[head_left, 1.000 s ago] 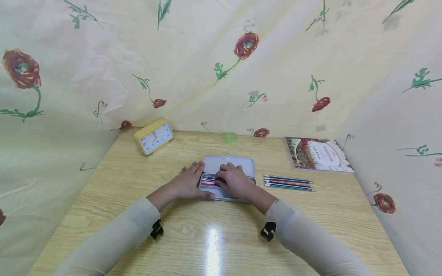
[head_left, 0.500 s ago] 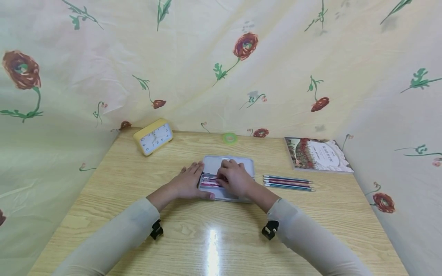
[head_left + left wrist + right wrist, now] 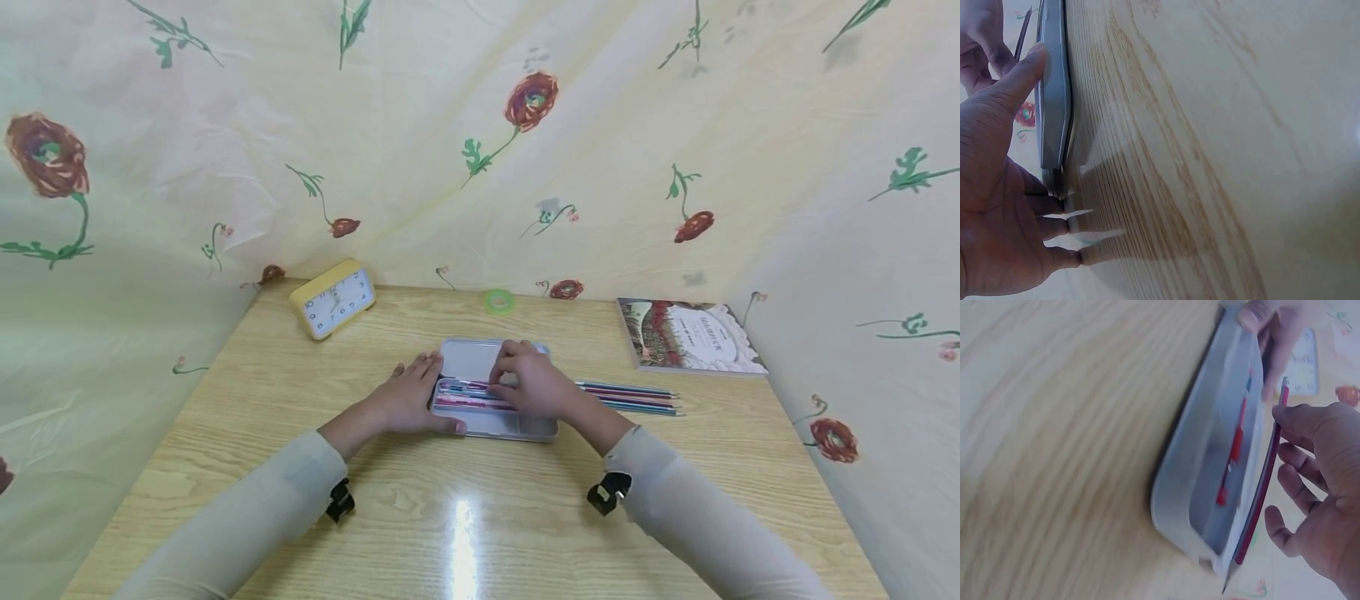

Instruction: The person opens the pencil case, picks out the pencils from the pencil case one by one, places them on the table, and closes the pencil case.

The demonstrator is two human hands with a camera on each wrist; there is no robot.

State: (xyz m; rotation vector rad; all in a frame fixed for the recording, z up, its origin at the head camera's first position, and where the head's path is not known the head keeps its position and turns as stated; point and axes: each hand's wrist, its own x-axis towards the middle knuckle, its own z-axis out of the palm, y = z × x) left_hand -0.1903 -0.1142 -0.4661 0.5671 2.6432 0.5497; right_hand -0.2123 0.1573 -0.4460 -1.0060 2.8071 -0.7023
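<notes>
An open pencil case (image 3: 538, 428) of pale grey lies mid-table, its lid (image 3: 463, 360) folded back. Red and white pens or pencils show inside it; a red pen (image 3: 1235, 450) is clear in the right wrist view. My right hand (image 3: 531, 383) is above the case and pinches a dark red pencil (image 3: 1261, 487) between thumb and index finger, the other fingers loosely bent. The pencil's sharpened tip points toward the case's right end. At the left end, my left hand (image 3: 408, 400) rests with fairly straight fingers, its thumb (image 3: 1029, 65) on the front edge of the case.
Several pencils (image 3: 637, 400) lie in a row right of the case, partly behind my right hand. A book (image 3: 693, 337) is at the back right, a yellow clock (image 3: 333, 298) at the back left. A green ring (image 3: 499, 301) lies near the floral cloth (image 3: 420, 150) behind.
My right hand has risen a little and moved right over the case, uncovering more of the contents and the case's front right part. My left hand has stayed in place.
</notes>
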